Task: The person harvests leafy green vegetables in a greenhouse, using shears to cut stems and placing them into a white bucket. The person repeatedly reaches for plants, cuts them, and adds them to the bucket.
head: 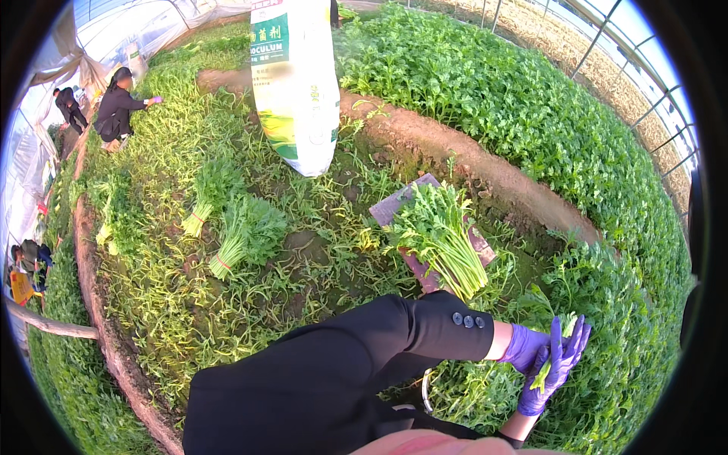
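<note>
At the lower right my right hand, in a purple glove, holds a short cut green stem between thumb and fingers. My left hand, gloved alike, meets it from the left; its fingertips are largely hidden, so its grip is unclear. Both hands are over standing leafy greens, which look like garland chrysanthemum. Left of them, a loose bunch of cut greens lies on a reddish-brown board, stems toward me. A pale curved piece shows below my left sleeve.
Red-banded bunches lie on the trampled ground, with more greens farther left. A white printed sack stands ahead. A soil ridge borders the dense crop. Two people are at far left. A wooden pole juts in.
</note>
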The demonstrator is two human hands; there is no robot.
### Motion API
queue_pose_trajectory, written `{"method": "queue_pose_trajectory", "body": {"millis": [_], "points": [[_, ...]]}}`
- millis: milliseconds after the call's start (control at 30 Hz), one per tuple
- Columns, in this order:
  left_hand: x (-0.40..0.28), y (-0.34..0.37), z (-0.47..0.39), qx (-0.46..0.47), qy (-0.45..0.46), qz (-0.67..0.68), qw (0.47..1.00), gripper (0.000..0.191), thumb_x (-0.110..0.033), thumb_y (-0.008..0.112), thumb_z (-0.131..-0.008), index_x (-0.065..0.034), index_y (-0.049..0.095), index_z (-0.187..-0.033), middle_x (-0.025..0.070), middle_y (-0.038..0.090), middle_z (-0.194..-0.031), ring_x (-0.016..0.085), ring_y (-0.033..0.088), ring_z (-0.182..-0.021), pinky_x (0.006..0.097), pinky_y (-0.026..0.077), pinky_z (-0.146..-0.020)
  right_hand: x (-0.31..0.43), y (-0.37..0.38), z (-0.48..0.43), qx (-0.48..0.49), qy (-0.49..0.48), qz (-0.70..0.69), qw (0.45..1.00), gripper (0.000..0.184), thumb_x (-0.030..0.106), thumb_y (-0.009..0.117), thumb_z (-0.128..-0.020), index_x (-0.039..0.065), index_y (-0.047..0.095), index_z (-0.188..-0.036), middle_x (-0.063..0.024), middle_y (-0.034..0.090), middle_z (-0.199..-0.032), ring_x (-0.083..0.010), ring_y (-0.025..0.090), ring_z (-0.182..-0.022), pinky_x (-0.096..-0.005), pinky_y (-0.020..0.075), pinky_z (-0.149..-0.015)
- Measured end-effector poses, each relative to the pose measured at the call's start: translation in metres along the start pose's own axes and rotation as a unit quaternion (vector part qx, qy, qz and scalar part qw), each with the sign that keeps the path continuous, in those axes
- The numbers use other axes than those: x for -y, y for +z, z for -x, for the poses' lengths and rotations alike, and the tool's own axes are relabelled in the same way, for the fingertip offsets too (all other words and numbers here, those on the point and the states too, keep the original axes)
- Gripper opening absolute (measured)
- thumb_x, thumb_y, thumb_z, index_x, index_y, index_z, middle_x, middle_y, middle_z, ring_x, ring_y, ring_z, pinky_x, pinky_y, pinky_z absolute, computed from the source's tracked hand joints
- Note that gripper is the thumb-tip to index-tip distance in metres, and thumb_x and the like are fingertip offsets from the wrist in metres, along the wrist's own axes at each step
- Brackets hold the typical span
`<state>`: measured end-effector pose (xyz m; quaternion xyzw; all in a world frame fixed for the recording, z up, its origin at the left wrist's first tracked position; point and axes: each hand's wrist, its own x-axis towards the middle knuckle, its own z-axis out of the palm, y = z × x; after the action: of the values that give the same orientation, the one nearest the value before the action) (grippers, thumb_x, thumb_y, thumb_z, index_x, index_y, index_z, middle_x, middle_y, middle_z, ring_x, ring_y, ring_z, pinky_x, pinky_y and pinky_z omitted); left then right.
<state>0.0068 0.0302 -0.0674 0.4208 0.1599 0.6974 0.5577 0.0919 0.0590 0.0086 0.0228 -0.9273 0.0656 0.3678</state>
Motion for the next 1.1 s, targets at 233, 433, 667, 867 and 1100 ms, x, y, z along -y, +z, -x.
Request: {"method": "queue_pose_trajectory", "body": {"millis": [233, 433, 667, 867, 1100], "points": [[-0.072, 0.012, -0.002, -0.269, 0.096, 0.148, 0.947, 0.028, -0.02, 0.057, -0.101, -0.0044, 0.063, -0.123, 0.0087, 0.073, -0.105, 0.017, 0.07, -0.09, 0.0333, 0.059, -0.082, -0.042, 0.006, 0.041, -0.05, 0.345, -0.258, 0.901, 0.058, 0.018, 0.059, -0.096, 0.006, 0.04, -0.15, -0.0162, 0.039, -0.155, -0.0311, 0.032, -0.145, -0.0499, 0.0238, -0.118], [-0.071, 0.023, -0.008, -0.278, 0.154, -0.045, 0.947, 0.031, -0.015, 0.058, -0.101, -0.003, 0.061, -0.129, 0.008, 0.071, -0.104, 0.009, 0.062, -0.08, 0.0243, 0.054, -0.076, -0.056, 0.041, 0.063, -0.155, 0.516, -0.772, 0.337, 0.048, 0.036, 0.048, -0.102, -0.001, 0.055, -0.131, -0.017, 0.062, -0.13, -0.0318, 0.061, -0.117, -0.0511, 0.0486, -0.1], [-0.033, 0.033, -0.017, -0.248, 0.029, -0.003, 0.968, 0.025, -0.009, 0.063, -0.096, 0.0001, 0.067, -0.119, 0.0121, 0.071, -0.107, 0.013, 0.067, -0.089, 0.0264, 0.055, -0.08, -0.041, 0.035, 0.05, -0.241, 0.464, -0.788, 0.327, 0.026, 0.024, 0.046, -0.104, 0.005, 0.063, -0.11, -0.0109, 0.068, -0.108, -0.0224, 0.066, -0.101, -0.0368, 0.055, -0.09], [-0.026, 0.02, -0.012, -0.26, 0.088, -0.127, 0.953, 0.02, -0.015, 0.064, -0.096, -0.0084, 0.073, -0.113, 0.0027, 0.07, -0.114, 0.015, 0.061, -0.108, 0.0311, 0.045, -0.099, -0.029, 0.0, 0.048, -0.017, 0.402, -0.496, 0.77, 0.063, 0.011, 0.065, -0.092, -0.006, 0.038, -0.147, -0.0139, 0.058, -0.138, -0.0228, 0.055, -0.126, -0.0349, 0.0393, -0.109], [-0.037, 0.038, -0.009, -0.38, 0.049, -0.089, 0.919, 0.016, -0.013, 0.068, -0.094, -0.0054, 0.074, -0.106, 0.0019, 0.072, -0.101, 0.012, 0.062, -0.095, 0.0282, 0.048, -0.09, -0.028, 0.027, 0.04, 0.078, 0.251, -0.173, 0.949, 0.05, 0.004, 0.055, -0.096, -0.004, 0.038, -0.142, -0.0263, 0.064, -0.112, -0.0386, 0.067, -0.095, -0.0395, 0.0529, -0.08]]}}
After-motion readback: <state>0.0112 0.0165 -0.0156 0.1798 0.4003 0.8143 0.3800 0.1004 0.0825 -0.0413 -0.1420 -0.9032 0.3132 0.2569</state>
